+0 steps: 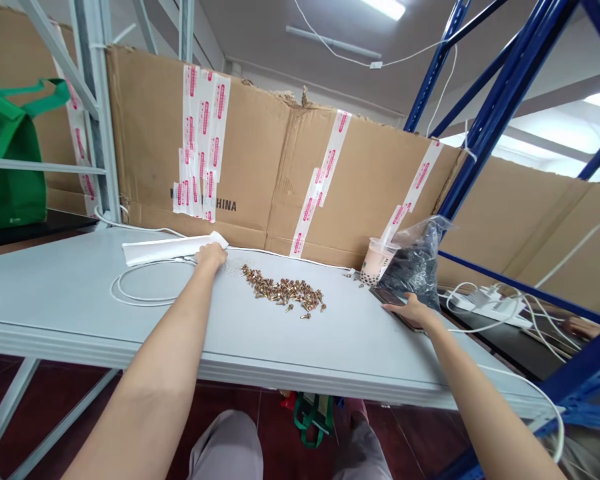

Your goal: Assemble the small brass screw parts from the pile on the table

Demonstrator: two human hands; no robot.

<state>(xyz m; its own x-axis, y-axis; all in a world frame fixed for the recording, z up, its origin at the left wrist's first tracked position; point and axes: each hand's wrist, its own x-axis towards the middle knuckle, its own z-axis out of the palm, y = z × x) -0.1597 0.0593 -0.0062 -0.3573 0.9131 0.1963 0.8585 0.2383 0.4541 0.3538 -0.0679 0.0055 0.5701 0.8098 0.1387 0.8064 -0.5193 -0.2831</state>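
My left hand (211,255) is at the right end of a folded white sheet (170,249), its fingers curled; whatever they hold is hidden. Just right of it lies a patch of small clear pieces (234,264), too fine to name. A loose heap of brass-coloured screws (285,291) spreads over the middle of the grey tabletop (300,347). On the right, my right hand (411,309) grips a dark phone (395,298) across its edges, thumb on the near side. Behind the phone stands a clear plastic bag (413,270) of dark contents.
A bubble tea cup (377,261) stands beside the bag. A coiled white cable (145,300) lies on the left. Cardboard (250,153) walls the back edge. At the right are a power strip (485,303) and blue rack posts (500,87).
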